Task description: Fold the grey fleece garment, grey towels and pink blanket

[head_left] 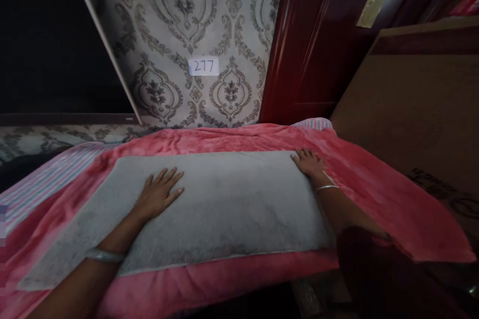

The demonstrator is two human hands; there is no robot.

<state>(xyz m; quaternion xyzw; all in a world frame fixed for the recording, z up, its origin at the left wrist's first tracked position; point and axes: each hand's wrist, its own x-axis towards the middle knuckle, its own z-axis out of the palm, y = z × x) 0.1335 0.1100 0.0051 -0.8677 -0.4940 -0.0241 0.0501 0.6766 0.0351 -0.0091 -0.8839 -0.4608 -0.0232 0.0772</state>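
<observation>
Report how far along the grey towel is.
Done: the grey towel lies spread flat on the pink blanket. In hand: left hand rests flat left of its middle, right hand on its far right corner. Left: it appears unfolded, a single flat layer.

A plain pale grey towel (224,204), mottled darker grey near its front edge, on a coral-pink blanket (374,194). Beside it, a sheet (48,179) striped pink, white and pale blue. I wear a silver bangle (105,255) on my left wrist, a thinner silver band (326,188) on my right. The wallpaper (194,10) is grey with darker damask medallions; its white label (203,66) bears blue numerals, 277. The door (318,35) is glossy dark red, with a brass-coloured plate (370,11)
</observation>
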